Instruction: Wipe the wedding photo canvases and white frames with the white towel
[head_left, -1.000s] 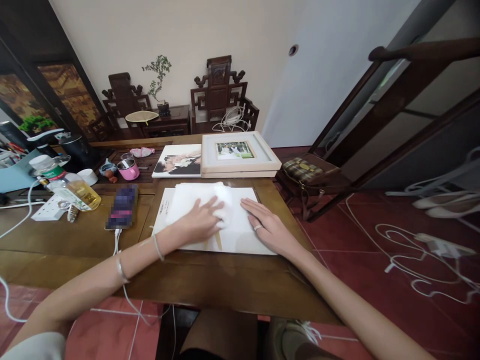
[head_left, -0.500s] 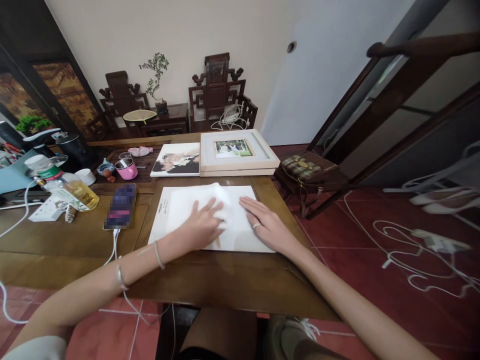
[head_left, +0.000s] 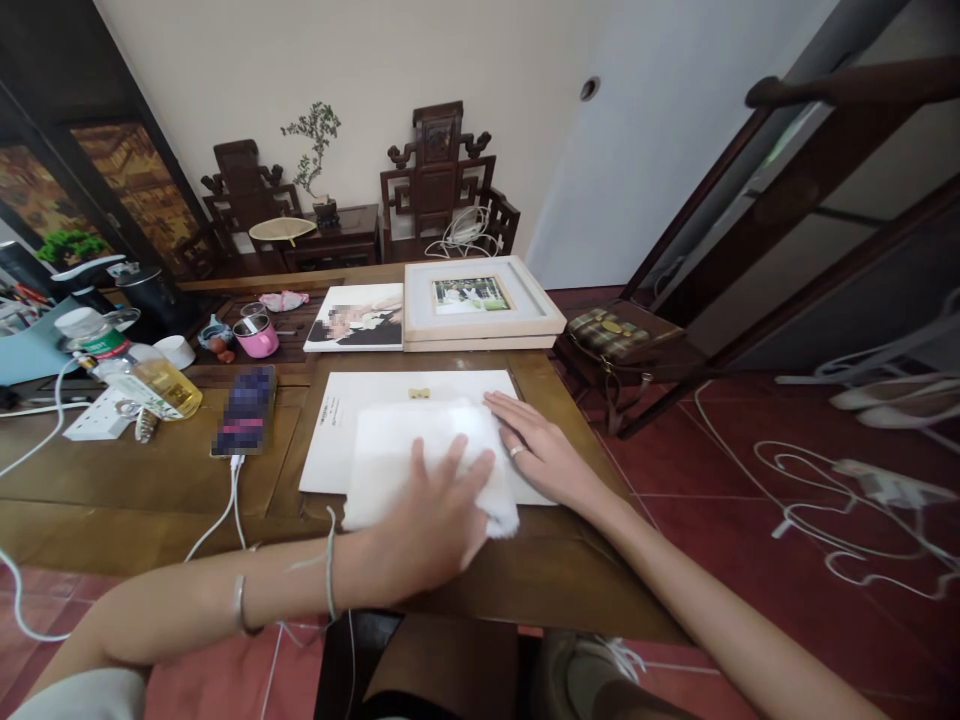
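A white board or album [head_left: 352,410] lies flat on the wooden table [head_left: 135,480] in front of me. A white cloth [head_left: 397,455] covers its near half and hangs slightly over its front edge. My left hand [head_left: 431,525] presses flat on the cloth with fingers spread, open. My right hand [head_left: 544,455], with a ring on one finger, rests flat and open on the board's right edge, holding it down. A small gold mark [head_left: 418,393] shows at the board's far edge.
Behind the board lie a framed photo [head_left: 476,300] and a canvas print [head_left: 360,318]. To the left sit a phone [head_left: 244,425] on a cable, a pink cup [head_left: 255,337], a bottle [head_left: 150,385] and a power strip [head_left: 97,415]. Cables [head_left: 825,520] trail over the red floor at right.
My left hand has dragged the cloth toward me over the board, from its far part to the near edge, uncovering the gold mark. The right hand has stayed in place.
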